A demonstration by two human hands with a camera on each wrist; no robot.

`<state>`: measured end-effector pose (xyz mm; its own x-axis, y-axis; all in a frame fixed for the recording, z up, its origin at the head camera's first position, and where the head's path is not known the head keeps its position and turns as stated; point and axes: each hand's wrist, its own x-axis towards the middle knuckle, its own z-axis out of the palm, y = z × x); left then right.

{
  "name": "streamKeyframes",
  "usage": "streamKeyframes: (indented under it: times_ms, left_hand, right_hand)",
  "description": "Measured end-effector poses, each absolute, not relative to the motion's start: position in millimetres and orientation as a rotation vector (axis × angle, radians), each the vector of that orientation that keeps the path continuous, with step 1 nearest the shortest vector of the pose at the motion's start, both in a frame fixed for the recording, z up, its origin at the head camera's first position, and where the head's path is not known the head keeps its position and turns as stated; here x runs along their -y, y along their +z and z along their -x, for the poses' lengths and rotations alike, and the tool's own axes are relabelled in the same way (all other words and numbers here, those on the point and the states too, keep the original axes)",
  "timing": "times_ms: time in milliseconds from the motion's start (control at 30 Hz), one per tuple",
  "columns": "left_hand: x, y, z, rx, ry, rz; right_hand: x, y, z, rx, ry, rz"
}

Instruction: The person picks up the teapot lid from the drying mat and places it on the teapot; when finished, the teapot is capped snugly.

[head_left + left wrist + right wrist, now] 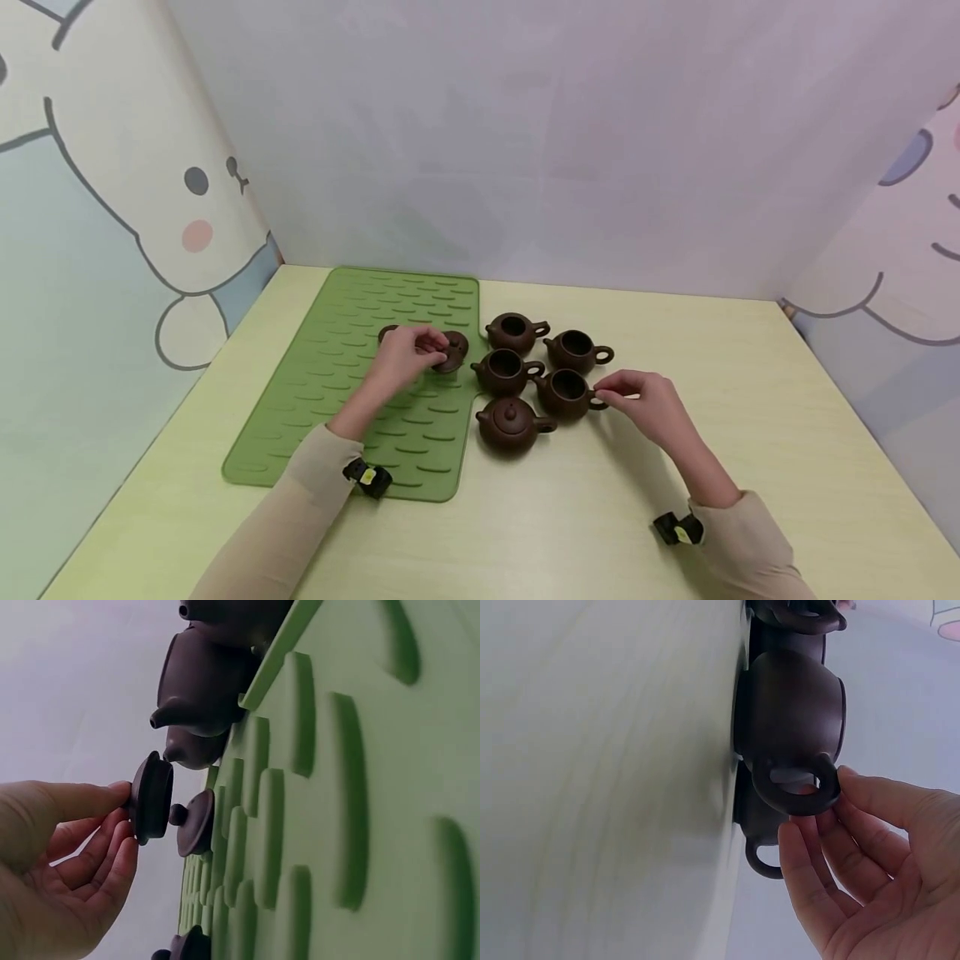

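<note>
My left hand (400,360) pinches a dark brown teapot lid (153,798) by its knob, just above the green mat. A second lid (196,823) lies on the mat beside it. Another dark lid (387,332) is partly hidden behind the left hand. With thumb and fingertips, my right hand (647,406) holds the loop handle of a lidless teapot (561,398) standing on the table. Around it are lidless teapots at the back left (512,342), back right (576,362) and left (501,383). Nearest me stands a teapot with its lid on (506,433).
The green ridged mat (360,442) covers the left part of the pale wooden table (570,533). The teapots stand close together by its right edge, spouts to the left and handles to the right. A pale wall (600,167) rises behind the table.
</note>
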<state>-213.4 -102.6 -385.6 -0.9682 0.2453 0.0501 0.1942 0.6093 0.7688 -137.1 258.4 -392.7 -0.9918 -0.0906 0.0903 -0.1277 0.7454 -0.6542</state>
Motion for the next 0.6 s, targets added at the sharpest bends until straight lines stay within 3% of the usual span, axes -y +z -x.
streamKeyframes:
  times_ms: [600]
  left_hand:
    - [65.3, -355.9, 216.4, -2.747, 1.412, -0.564]
  right_hand:
    - [-256.2, -391.4, 134.8, 2.869, 1.092, -0.195]
